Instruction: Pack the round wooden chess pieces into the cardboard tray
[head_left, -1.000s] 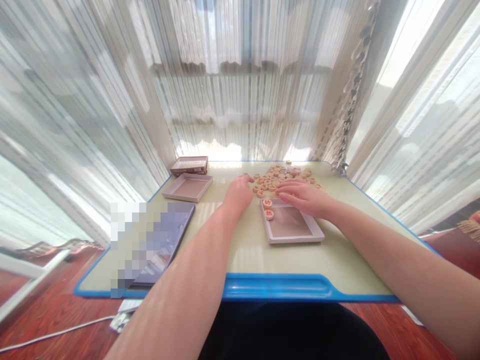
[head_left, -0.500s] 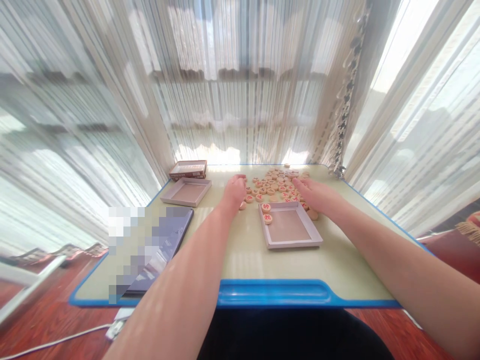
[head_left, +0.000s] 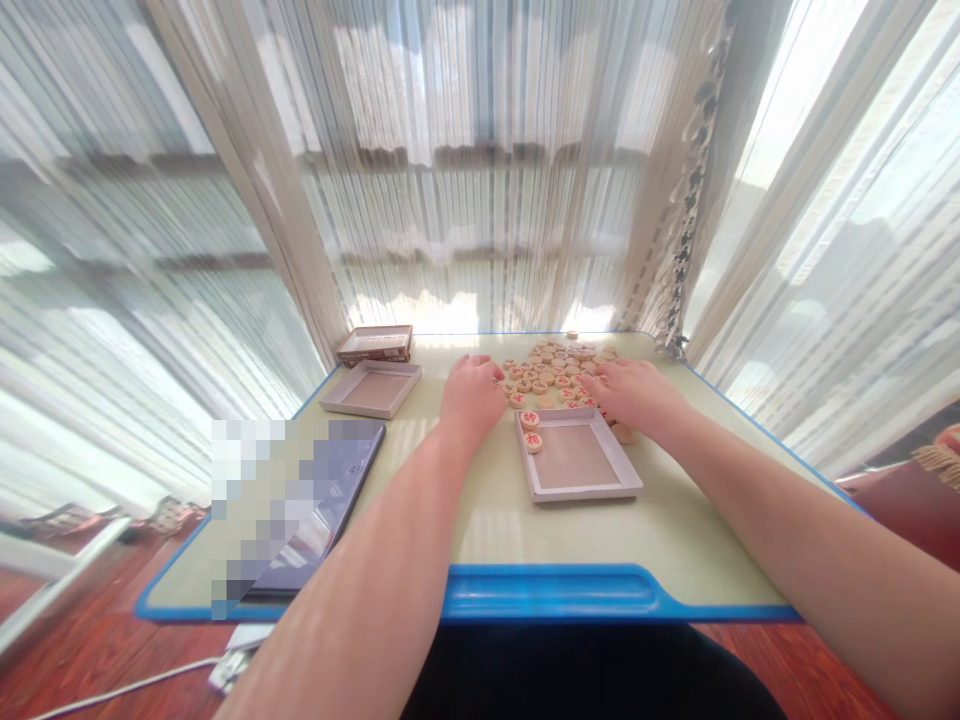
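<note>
- Game pieces (head_left: 548, 377) heaped just beyond the box (head_left: 581, 462), two inside!
- Left hand (head_left: 474, 395) curls left of it, grip hidden; right hand (head_left: 634, 392) spreads past its far-right corner.
- Picking-through stage, seemingly; next calls for a light touch.

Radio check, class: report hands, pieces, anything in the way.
Left hand at left edge of scattered pieces; right hand over their right side. Two pieces in nearest tray; hands hide others.

2 hands (head_left: 475, 395) (head_left: 637, 393), 2 wht trays (head_left: 373, 388), 2 pcs (head_left: 532, 442) in nr tray (head_left: 576, 458).
</note>
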